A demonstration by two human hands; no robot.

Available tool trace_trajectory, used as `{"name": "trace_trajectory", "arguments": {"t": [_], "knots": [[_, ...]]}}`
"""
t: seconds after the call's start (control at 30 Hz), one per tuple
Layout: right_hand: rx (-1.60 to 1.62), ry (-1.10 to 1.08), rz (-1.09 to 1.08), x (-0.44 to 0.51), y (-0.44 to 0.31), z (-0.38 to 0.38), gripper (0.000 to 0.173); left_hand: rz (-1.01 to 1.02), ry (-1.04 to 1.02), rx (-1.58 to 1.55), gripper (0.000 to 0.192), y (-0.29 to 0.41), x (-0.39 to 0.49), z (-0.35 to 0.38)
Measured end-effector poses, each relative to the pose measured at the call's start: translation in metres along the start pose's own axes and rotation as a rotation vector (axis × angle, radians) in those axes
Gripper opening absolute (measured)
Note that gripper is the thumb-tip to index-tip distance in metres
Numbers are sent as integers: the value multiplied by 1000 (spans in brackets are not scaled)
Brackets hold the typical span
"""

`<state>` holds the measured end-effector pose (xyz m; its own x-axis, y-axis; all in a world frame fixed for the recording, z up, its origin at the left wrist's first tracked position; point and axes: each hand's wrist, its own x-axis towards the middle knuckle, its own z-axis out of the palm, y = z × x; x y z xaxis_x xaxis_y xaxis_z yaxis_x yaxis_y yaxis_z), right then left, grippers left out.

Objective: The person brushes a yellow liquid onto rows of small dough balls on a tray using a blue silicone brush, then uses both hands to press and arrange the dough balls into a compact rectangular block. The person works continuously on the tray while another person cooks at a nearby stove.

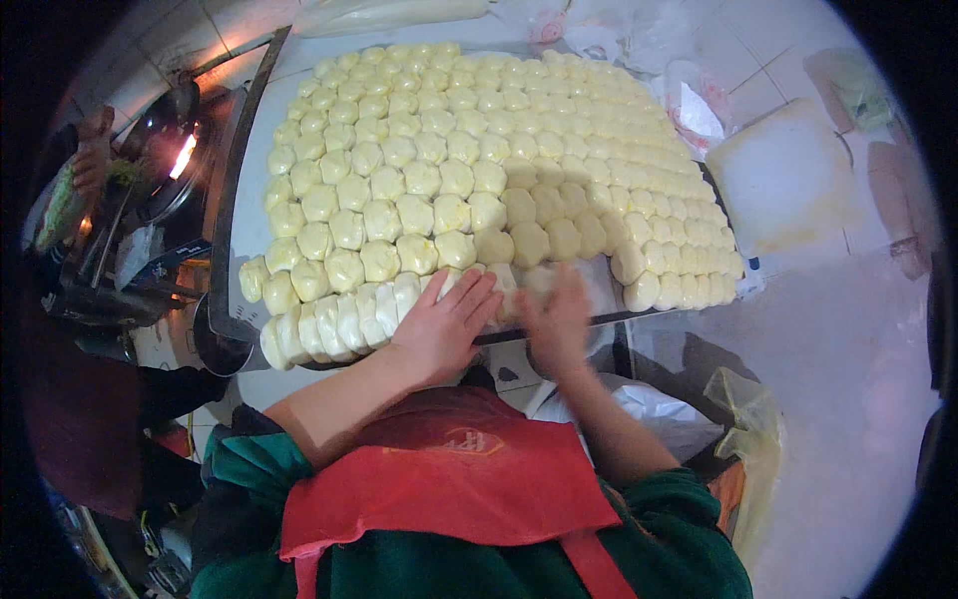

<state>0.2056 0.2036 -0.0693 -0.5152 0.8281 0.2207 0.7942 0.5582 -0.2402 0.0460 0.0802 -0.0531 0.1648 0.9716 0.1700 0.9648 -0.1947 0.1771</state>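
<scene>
Rows of glossy, pale dough balls (426,180) lie packed side by side on a large table top with a dark edge (232,180). My left hand (441,322) rests palm down, fingers spread, on the near row of flattened dough pieces (359,318). Just right of it, my right hand (560,314) is blurred at the table's near edge; whether it touches dough I cannot tell. A bare strip of the surface (599,281) shows right of that hand, ending at more dough balls (673,288).
At the left, another person's hand (90,161) is near a wok (161,150) with a flame beside it. A pale square board (782,176) and crumpled plastic (696,112) lie at the right. A plastic bag (748,434) is at the lower right.
</scene>
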Motion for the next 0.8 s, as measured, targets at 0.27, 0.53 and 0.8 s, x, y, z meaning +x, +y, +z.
{"name": "trace_trajectory", "arguments": {"t": [0.27, 0.53, 0.8], "knots": [[1224, -350, 370, 2, 22, -6, 55, 174, 66, -69, 65, 14, 52, 9], [523, -134, -123, 190, 60, -15, 34, 249, 21, 45, 45, 17, 69, 47], [102, -297, -273, 473, -76, 128, 49, 151, -25, 145, 49, 20, 70, 49]]}}
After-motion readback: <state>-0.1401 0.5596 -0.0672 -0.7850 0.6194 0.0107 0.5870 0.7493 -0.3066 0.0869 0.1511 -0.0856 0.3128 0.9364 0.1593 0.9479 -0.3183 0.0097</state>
